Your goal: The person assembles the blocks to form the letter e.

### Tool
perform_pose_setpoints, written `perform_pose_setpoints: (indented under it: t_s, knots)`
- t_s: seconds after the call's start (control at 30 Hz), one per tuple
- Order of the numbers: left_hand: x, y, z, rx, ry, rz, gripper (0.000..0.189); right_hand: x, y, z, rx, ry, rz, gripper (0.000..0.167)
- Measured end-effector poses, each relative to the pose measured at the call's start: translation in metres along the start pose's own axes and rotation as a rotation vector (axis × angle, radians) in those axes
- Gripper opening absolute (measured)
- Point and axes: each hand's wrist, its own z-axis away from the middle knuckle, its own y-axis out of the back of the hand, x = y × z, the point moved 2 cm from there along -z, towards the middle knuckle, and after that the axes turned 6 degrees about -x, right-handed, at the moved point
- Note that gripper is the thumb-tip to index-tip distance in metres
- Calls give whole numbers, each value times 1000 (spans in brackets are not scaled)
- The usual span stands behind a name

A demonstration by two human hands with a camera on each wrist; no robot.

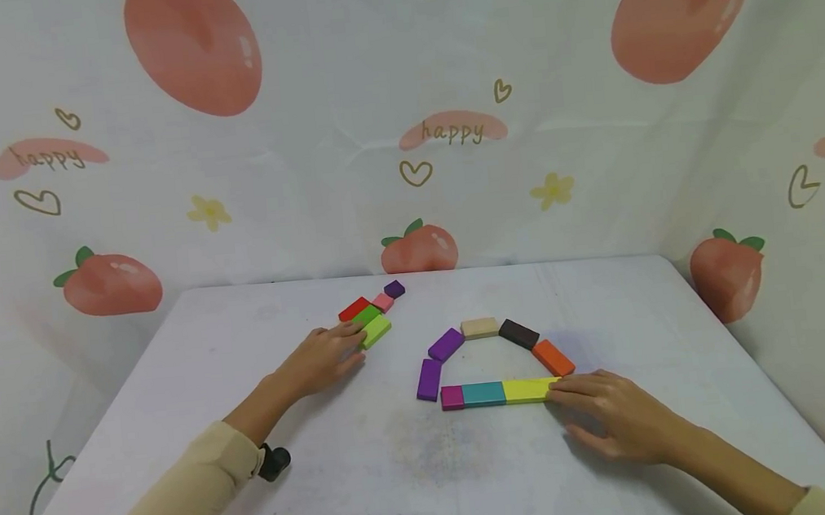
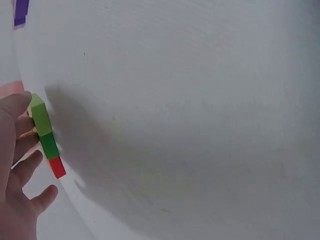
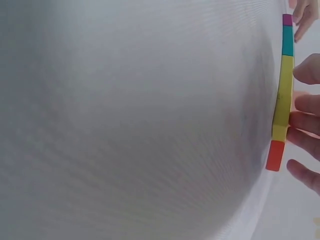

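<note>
My left hand [image 1: 328, 357] reaches to a small group of blocks, its fingertips touching the green block [image 1: 367, 315] and the lime block [image 1: 376, 332]. A red block [image 1: 354, 308] lies at the far side of that group. My right hand [image 1: 618, 415] rests its fingertips on the right end of the yellow block [image 1: 527, 390], thumb apart. That block continues a straight row with a teal block [image 1: 483, 394] and a magenta block [image 1: 452, 397]. In the right wrist view a red-orange block [image 3: 275, 156] shows at the yellow end.
Above the row, two purple blocks [image 1: 429, 379], a beige block [image 1: 480, 328], a dark brown block [image 1: 518, 333] and an orange block [image 1: 554, 357] form an arch. A pink block [image 1: 383, 302] and a dark purple block [image 1: 395, 289] lie farther back. A patterned cloth [image 1: 338, 76] hangs behind.
</note>
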Motion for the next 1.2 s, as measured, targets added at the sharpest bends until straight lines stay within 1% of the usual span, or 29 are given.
perform_pose_setpoints:
  t_s: [0.2, 0.37, 0.43, 0.6, 0.7, 0.9, 1.0, 1.2]
  knots:
    - [1, 1, 3, 2, -21, -32, 47, 0, -1, 0, 8, 20, 0, 48]
    - [1, 2, 7, 13, -56, -56, 41, 0, -1, -1, 10, 28, 4, 48]
    - [1, 3, 9, 22, -82, -55, 39, -1, 0, -1, 3, 21, 2, 48]
    - [4, 6, 14, 25, -153, -1, 33, -1, 0, 0, -17, -4, 2, 48]
    - [7, 7, 17, 15, -177, 39, 30, -1, 0, 1, -14, 1, 2, 49]
    - [14, 7, 23, 16, -219, 42, 27, -2, -1, 1, -7, 11, -5, 50]
    - [18, 10, 25, 0, -220, 61, 23, -2, -1, 1, -14, 2, -5, 49]
    - [23, 13, 28, -78, -171, 146, 19, -1, -1, 1, -20, -6, -2, 49]
